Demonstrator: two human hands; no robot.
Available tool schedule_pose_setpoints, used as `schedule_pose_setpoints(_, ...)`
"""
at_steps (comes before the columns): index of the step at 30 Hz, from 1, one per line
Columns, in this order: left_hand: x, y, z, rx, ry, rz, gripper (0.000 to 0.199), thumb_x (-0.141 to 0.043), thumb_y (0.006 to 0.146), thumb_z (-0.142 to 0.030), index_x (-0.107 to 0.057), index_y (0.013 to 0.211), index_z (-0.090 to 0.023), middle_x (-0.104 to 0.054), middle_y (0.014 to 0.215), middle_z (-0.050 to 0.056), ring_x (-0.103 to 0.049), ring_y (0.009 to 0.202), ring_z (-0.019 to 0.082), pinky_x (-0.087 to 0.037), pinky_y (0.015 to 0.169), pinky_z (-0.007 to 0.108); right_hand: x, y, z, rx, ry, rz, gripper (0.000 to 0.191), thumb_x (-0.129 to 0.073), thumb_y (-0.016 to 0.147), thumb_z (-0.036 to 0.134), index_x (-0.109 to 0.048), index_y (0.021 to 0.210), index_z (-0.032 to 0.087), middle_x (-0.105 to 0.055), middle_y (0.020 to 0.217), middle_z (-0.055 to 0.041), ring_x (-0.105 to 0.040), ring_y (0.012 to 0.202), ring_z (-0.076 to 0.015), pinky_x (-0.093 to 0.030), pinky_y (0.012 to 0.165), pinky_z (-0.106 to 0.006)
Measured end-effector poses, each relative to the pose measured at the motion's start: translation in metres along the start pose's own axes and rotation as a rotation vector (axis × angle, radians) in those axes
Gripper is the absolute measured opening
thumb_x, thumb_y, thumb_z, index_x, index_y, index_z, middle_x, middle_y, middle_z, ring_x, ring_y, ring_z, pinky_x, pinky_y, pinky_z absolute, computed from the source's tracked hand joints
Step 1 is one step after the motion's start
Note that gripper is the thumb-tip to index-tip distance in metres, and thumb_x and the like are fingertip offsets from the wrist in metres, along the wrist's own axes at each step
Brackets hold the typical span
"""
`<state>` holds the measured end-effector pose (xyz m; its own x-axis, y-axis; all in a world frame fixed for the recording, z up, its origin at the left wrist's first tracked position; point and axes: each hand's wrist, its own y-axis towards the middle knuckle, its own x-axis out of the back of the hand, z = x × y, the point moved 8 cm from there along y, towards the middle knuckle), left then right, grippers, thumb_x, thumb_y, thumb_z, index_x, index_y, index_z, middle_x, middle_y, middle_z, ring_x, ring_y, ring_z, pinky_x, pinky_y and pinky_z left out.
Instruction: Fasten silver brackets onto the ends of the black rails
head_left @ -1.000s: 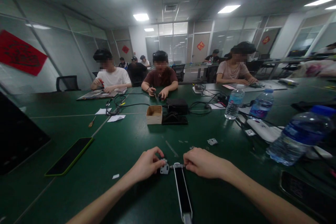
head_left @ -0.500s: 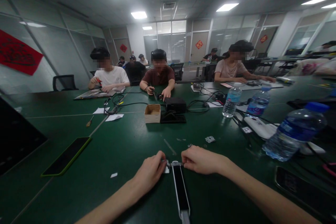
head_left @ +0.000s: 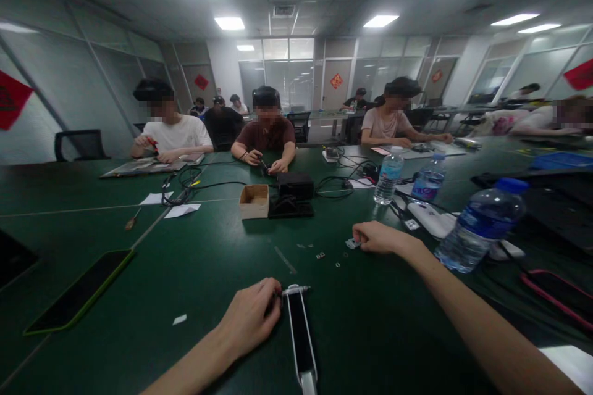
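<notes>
A long narrow device (head_left: 301, 333) with a black face and white edges lies on the green table, its near end running out of view. At its far end a thin metal rod (head_left: 303, 288) sticks out to the right. My left hand (head_left: 250, 315) is closed at the left side of that end, fingertips pinching it; the exact grip is partly hidden. Farther off to the right, my right hand (head_left: 377, 237) has its fingers closed on the edge of a small metal plate (head_left: 352, 244) at the tabletop. Small metal rings (head_left: 320, 256) lie between the hands.
Water bottles (head_left: 482, 225) and a white power strip (head_left: 433, 217) with cables stand to the right. An open cardboard box (head_left: 254, 210) sits beside a black device (head_left: 295, 186) ahead. A phone (head_left: 81, 290) and screwdriver (head_left: 133, 220) lie left. Several people (head_left: 266, 129) work opposite.
My right hand has left the device's far end and reached forward and right to the small plate. My left hand stays by the device. The head view has turned slightly right.
</notes>
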<state>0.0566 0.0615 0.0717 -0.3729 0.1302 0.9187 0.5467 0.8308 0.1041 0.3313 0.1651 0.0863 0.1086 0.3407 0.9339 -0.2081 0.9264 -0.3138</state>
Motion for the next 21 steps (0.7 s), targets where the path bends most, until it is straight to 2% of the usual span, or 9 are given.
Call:
schedule_pose_setpoints(3, -0.002, 0.000, 0.001, 0.001, 0.016, 0.010, 0.014, -0.039, 0.091, -0.019, -0.052, 0.097, -0.019, -0.062, 0.085, 0.003, -0.060, 0.071, 0.018, -0.043, 0.063, 0.027, -0.004, 0.005, -0.001, 0.045, 0.042, 0.009, 0.013, -0.061, 0.074, 0.009, -0.062, 0.084, 0.017, -0.064, 0.088, -0.0042, -0.060, 0.079, -0.0168, -0.038, 0.060, -0.022)
schedule_pose_setpoints(7, -0.002, -0.001, 0.000, -0.003, 0.024, 0.022, 0.013, -0.038, 0.093, -0.020, -0.050, 0.097, -0.019, -0.061, 0.085, 0.003, -0.059, 0.071, 0.018, -0.043, 0.063, 0.027, 0.008, -0.001, 0.013, 0.107, 0.088, -0.043, 0.008, -0.059, 0.078, 0.013, -0.060, 0.086, 0.016, -0.063, 0.085, -0.0042, -0.059, 0.075, -0.0157, -0.040, 0.062, -0.023)
schedule_pose_setpoints(10, -0.002, -0.002, 0.000, -0.016, 0.017, 0.019, 0.012, -0.037, 0.094, -0.020, -0.049, 0.097, -0.020, -0.061, 0.084, 0.003, -0.059, 0.071, 0.017, -0.043, 0.064, 0.027, 0.018, -0.019, 0.052, 0.246, 0.246, -0.065, 0.010, -0.057, 0.081, 0.019, -0.059, 0.091, 0.015, -0.062, 0.084, -0.0034, -0.057, 0.072, -0.0139, -0.042, 0.062, -0.022)
schedule_pose_setpoints(12, -0.003, -0.002, -0.001, -0.032, 0.011, 0.009, 0.012, -0.037, 0.094, -0.020, -0.049, 0.097, -0.020, -0.061, 0.084, 0.002, -0.059, 0.070, 0.017, -0.042, 0.063, 0.027, 0.014, -0.034, 0.087, 0.335, 0.317, -0.036, 0.017, -0.055, 0.080, 0.017, -0.058, 0.097, 0.016, -0.062, 0.082, -0.0018, -0.056, 0.070, -0.0128, -0.041, 0.061, -0.021)
schedule_pose_setpoints(14, -0.003, -0.002, -0.001, -0.052, 0.016, -0.011, 0.012, -0.036, 0.093, -0.018, -0.048, 0.098, -0.020, -0.061, 0.085, 0.003, -0.059, 0.071, 0.018, -0.042, 0.063, 0.027, 0.004, -0.047, 0.118, 0.392, 0.259, -0.023, 0.023, -0.057, 0.076, 0.016, -0.058, 0.099, 0.018, -0.061, 0.082, -0.0010, -0.056, 0.069, -0.0132, -0.040, 0.060, -0.022)
schedule_pose_setpoints(16, -0.003, -0.002, -0.001, -0.060, 0.027, -0.029, 0.012, -0.036, 0.093, -0.018, -0.047, 0.097, -0.021, -0.061, 0.084, 0.003, -0.059, 0.072, 0.018, -0.041, 0.063, 0.027, -0.005, -0.055, 0.141, 0.431, 0.136, -0.065, 0.019, -0.056, 0.075, 0.016, -0.059, 0.094, 0.017, -0.062, 0.086, -0.0038, -0.057, 0.075, -0.0164, -0.039, 0.063, -0.025)
schedule_pose_setpoints(19, -0.003, -0.001, -0.001, -0.062, 0.029, -0.031, 0.012, -0.036, 0.092, -0.017, -0.046, 0.096, -0.021, -0.061, 0.085, 0.003, -0.060, 0.072, 0.018, -0.041, 0.063, 0.027, -0.017, -0.058, 0.156, 0.437, 0.033, -0.081, 0.019, -0.053, 0.073, 0.012, -0.059, 0.091, 0.016, -0.063, 0.089, -0.0069, -0.058, 0.081, -0.0200, -0.039, 0.065, -0.027)
schedule_pose_setpoints(21, -0.002, -0.001, -0.002, -0.064, 0.026, -0.029, 0.012, -0.036, 0.092, -0.017, -0.046, 0.096, -0.021, -0.061, 0.084, 0.003, -0.060, 0.072, 0.018, -0.041, 0.063, 0.027, -0.024, -0.058, 0.156, 0.427, 0.055, -0.037, 0.019, -0.054, 0.073, 0.012, -0.059, 0.091, 0.016, -0.063, 0.085, -0.0058, -0.058, 0.078, -0.0192, -0.039, 0.063, -0.025)
